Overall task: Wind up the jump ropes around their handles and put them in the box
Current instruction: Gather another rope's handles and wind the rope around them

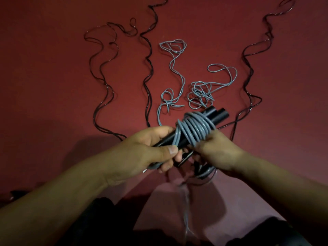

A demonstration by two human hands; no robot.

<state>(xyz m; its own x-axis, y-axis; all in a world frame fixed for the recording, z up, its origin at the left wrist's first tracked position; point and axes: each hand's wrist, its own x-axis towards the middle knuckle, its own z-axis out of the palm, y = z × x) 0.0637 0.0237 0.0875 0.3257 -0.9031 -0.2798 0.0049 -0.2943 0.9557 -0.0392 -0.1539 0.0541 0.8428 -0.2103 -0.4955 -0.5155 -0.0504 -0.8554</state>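
Note:
A grey jump rope (193,129) is coiled in several turns around a pair of black handles (217,114) held side by side over the red floor. My left hand (152,150) grips the near end of the handles, its thumb pinching a strand of the grey rope. My right hand (218,153) holds the bundle from below and to the right, fingers curled under the coil. A blurred length of grey rope (186,210) hangs down between my arms. No box is in view.
Loose grey rope (200,93) lies tangled on the red floor (44,68) beyond my hands. Dark ropes snake along the floor at left (99,71), centre (149,68) and right (248,71). My dark-clothed legs fill the bottom corners.

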